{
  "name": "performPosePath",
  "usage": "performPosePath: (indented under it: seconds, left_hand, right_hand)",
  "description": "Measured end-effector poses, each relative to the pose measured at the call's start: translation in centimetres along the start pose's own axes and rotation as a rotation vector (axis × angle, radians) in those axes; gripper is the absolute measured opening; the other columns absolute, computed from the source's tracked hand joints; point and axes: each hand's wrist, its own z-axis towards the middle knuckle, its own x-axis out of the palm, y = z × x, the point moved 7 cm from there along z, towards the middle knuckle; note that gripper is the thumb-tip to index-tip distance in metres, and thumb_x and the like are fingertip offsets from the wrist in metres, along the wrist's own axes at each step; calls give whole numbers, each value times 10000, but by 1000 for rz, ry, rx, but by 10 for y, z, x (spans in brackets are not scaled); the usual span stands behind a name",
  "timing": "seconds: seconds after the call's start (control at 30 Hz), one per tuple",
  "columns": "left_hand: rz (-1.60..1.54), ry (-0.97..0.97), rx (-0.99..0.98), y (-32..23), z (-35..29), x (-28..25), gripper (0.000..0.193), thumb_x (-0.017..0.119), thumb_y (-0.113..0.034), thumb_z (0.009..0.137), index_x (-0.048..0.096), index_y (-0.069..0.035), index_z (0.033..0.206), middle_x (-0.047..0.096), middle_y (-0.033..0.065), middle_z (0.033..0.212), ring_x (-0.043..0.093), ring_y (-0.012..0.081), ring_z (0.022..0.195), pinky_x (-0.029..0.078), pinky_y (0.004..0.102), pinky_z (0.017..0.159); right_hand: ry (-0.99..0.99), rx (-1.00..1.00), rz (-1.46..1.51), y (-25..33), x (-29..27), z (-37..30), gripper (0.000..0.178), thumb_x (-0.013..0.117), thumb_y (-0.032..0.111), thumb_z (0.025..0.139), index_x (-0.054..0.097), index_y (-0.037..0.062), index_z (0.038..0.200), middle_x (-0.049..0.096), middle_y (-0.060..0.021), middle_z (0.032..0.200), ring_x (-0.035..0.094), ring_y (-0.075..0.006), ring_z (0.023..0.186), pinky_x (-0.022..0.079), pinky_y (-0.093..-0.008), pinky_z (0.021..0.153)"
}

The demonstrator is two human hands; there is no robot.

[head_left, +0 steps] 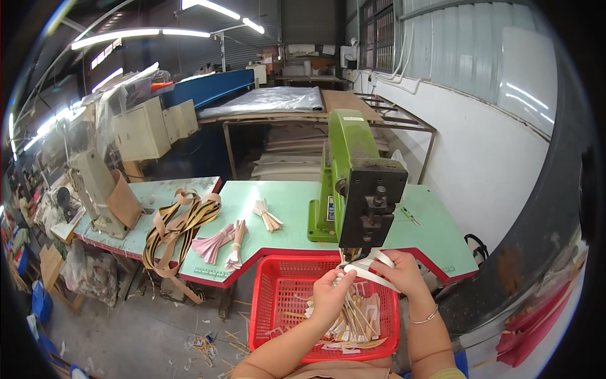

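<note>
A white strap (369, 275) is looped between my two hands, just below the head of a green machine (355, 148) with a black front plate. My left hand (331, 295) pinches one part of it near the machine's lower tip. On the other side, my right hand (404, 273) has its fingers closed on the loop, and a bracelet circles that wrist. Beneath both hands stands a red plastic basket (264, 309), with cut strips and small pale pieces (353, 325) lying in it. The exact fingertip contact is partly hidden.
Bundles of pink strips (213, 245) and cream strips (268, 216) lie on the green tabletop (287, 192). Black-and-yellow straps (180, 224) hang off its left side. A second machine (101, 196) stands farther left. Scraps (207, 347) litter the floor.
</note>
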Motion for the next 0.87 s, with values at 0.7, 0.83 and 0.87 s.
performPosePath:
  seconds: [0.7, 0.83, 0.87]
  left_hand:
    - [-178, -21, -85, 0, -1, 10, 128, 617, -130, 781, 526, -69, 716, 514, -13, 602, 472, 53, 500, 371, 185, 455]
    - [-155, -42, -47, -1, -2, 4, 133, 613, -123, 784, 517, -67, 712, 516, -9, 600, 474, 53, 498, 376, 192, 459]
    - [-188, -33, -40, -4, -3, 6, 136, 611, -123, 786, 514, -54, 718, 520, -3, 603, 489, 63, 506, 375, 188, 455]
  right_hand:
    - [89, 65, -124, 11, -4, 14, 161, 638, 136, 739, 620, -11, 804, 607, -28, 682, 527, -60, 601, 425, -212, 537]
    - [104, 62, -117, 12, 1, 17, 174, 641, 150, 734, 623, -7, 806, 611, -29, 687, 535, -71, 610, 427, -218, 545]
    - [102, 60, -77, 12, 2, 17, 175, 638, 154, 739, 625, -4, 811, 615, -33, 698, 538, -74, 615, 431, -222, 556]
